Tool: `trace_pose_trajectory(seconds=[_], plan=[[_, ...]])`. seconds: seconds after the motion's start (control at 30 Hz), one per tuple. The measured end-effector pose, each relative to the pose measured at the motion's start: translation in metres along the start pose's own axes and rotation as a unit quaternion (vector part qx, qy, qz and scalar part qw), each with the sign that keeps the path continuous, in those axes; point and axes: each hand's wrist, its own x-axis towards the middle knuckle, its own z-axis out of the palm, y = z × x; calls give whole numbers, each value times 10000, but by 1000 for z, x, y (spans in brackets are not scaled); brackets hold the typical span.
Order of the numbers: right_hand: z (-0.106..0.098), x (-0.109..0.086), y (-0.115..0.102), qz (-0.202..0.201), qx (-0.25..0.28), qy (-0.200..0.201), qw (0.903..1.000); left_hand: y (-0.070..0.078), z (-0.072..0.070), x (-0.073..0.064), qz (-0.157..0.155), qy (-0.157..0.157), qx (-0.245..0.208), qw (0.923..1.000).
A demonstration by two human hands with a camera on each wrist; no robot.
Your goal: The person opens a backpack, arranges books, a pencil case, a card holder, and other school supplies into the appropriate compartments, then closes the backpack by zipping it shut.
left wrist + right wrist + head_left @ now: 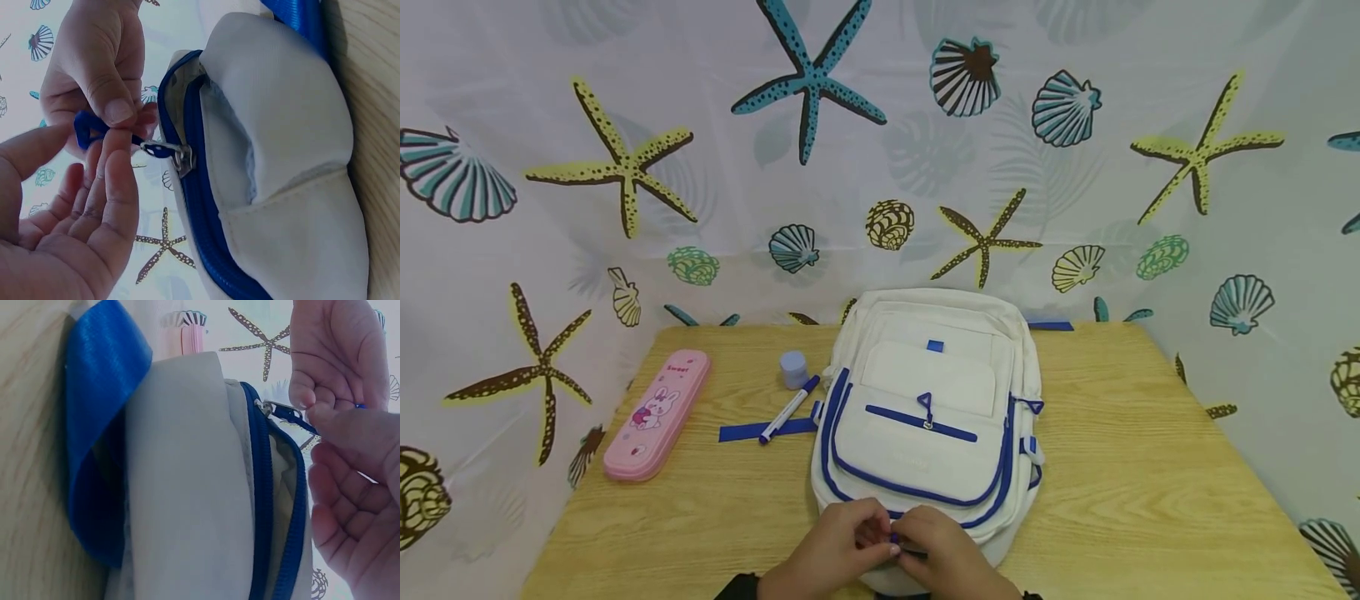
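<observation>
A white backpack (917,479) with blue trim lies on the table, front side up. At its near end both hands meet at a blue cord zipper pull (81,132). My right hand (946,552) pinches the cord between thumb and finger, near the metal slider (265,408). The left hand (829,552) holds the looped end of the same pull, its thumb at the tip and fingers against the side. Beside the slider, the blue-edged zipper (203,219) is partly parted, showing the pale inside of the pocket.
Left of the backpack are a white marker (788,410) with a blue cap, a small pale-blue jar (793,369) and a pink pencil case (658,417) with a rabbit picture. A blue strap (100,425) loops out at the bag's underside. A patterned curtain (865,183) hangs behind the table.
</observation>
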Motion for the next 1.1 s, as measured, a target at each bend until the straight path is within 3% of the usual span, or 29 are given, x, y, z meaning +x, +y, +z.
trace_pose_trajectory(seconds=[0.07,0.2,0.3,0.43,0.53,0.6,0.9,1.1], plan=[[0,0,-1,6,182,63,9998,-1,-3,-1,176,-156,178,9996],[2,-1,-2,61,787,11,9969,-2,-10,-4,612,-456,1044,9916],[4,-1,-2,54,1196,-38,9928,-7,-15,-7,990,-524,1908,9752],[6,-2,-2,127,1498,-98,9886,-19,-18,-8,1473,-335,2783,9485],[6,-3,-3,322,1551,-135,9873,-27,-19,-8,1756,-125,3237,9296],[6,-4,-4,363,1489,-108,9881,-30,-19,-8,1827,-54,3408,9222],[7,-8,-1,144,1435,297,9891,-35,-18,-6,1615,-245,3701,9145],[5,-12,2,91,1306,465,9903,-32,-20,-4,1247,-492,3652,9212]])
